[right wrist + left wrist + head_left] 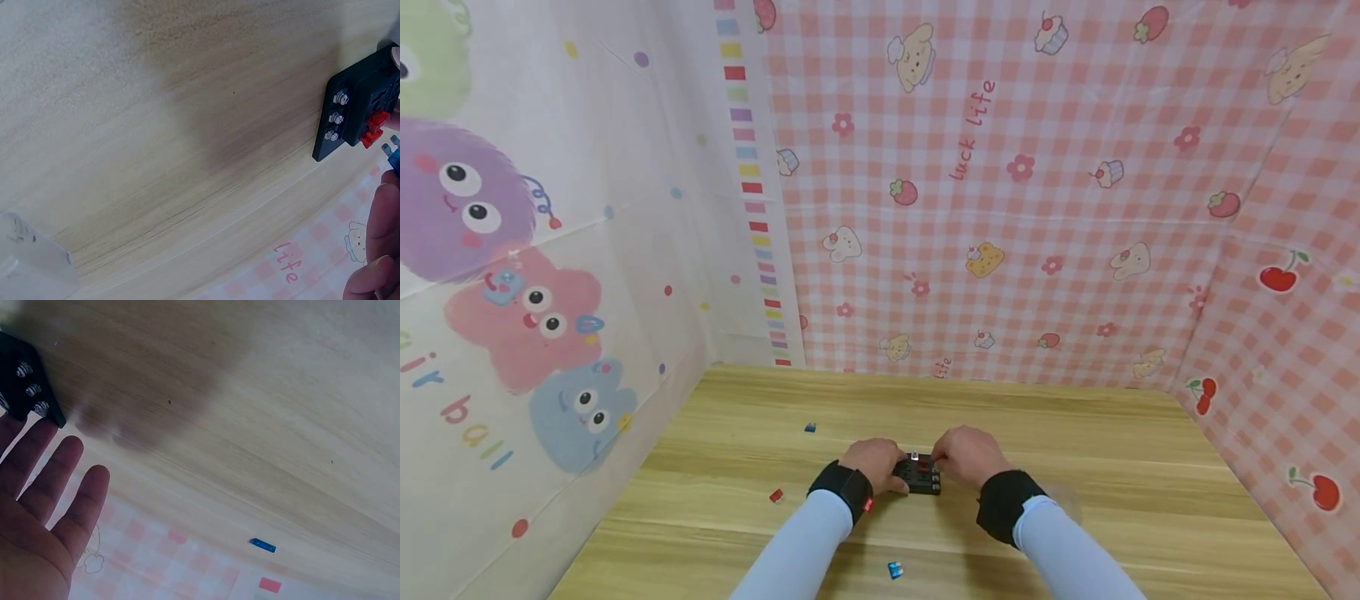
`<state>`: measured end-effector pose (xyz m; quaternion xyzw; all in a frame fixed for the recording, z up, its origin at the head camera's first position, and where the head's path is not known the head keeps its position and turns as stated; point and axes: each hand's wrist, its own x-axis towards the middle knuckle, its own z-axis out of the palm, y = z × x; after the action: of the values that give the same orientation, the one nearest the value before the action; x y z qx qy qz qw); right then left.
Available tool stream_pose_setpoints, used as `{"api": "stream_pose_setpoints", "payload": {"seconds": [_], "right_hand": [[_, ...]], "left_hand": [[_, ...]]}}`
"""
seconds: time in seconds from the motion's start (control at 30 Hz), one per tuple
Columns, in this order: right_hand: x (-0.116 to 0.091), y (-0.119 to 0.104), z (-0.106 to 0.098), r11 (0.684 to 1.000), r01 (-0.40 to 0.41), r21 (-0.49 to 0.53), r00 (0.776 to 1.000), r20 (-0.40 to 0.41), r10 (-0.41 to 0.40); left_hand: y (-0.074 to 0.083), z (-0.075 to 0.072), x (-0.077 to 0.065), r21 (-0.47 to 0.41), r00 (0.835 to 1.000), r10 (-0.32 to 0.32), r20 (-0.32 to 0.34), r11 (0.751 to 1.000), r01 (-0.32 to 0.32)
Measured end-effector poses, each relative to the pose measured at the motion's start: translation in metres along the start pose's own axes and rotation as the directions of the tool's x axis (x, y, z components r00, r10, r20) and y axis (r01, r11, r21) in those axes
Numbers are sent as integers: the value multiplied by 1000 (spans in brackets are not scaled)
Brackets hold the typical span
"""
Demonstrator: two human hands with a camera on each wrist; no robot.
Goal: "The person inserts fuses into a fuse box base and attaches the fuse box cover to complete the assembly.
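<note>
A black fuse block [916, 482] lies on the table between the two hands, with screw terminals along its side. Red blade fuses [375, 128] sit in it, close to its edge in the right wrist view. My left hand [872, 465] holds the block's left end between thumb and fingers; in the left wrist view, its other fingers [87, 500] stretch out beside the block. Between the fingertips of my right hand [973, 457] is a blue blade fuse [394, 157], its metal prongs apart from the block and facing it.
Loose on the wooden table lie a blue fuse [810, 427] at the back left, a red fuse [777, 495] at left and another blue fuse [895, 570] near the front. A translucent container [37, 262] stands to the right. Patterned cloths [1000, 192] hang around the table.
</note>
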<state>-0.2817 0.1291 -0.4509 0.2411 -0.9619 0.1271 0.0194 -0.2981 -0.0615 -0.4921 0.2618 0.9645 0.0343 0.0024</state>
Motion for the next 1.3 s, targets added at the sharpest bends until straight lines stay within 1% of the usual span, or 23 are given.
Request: {"api": "stream_pose_setpoints", "payload": {"seconds": [0.1,0.23,0.4,0.63,0.8,0.93,1.03,1.3], "right_hand": [[0,-1,2,999,38,-13,999,-16,-38],[1,-2,3,998,63,2,998,-24,-63],[2,-3,6,998,66,16,998,-24,-66],[3,-4,8,997,71,-1,997,-25,-71],[4,-6,9,997,75,19,997,-23,-75],[6,-7,11,996,90,-12,996,-22,-91],[7,-7,13,995,91,-37,996,-16,-91],[7,-11,13,994,95,-46,995,-20,-96]], "left_hand": [[1,0,1,-12,1000,-8,0,1000,8],[1,0,1,-31,1000,-29,8,999,29],[1,1,0,-49,999,-43,8,998,43],[3,-5,-1,-44,999,-43,20,998,43],[2,-3,0,-38,999,-31,8,999,31],[0,-1,1,-31,1000,-18,-6,999,18],[0,-1,1,-39,1000,-23,-3,999,23],[1,-2,0,-48,999,-33,6,998,34]]}}
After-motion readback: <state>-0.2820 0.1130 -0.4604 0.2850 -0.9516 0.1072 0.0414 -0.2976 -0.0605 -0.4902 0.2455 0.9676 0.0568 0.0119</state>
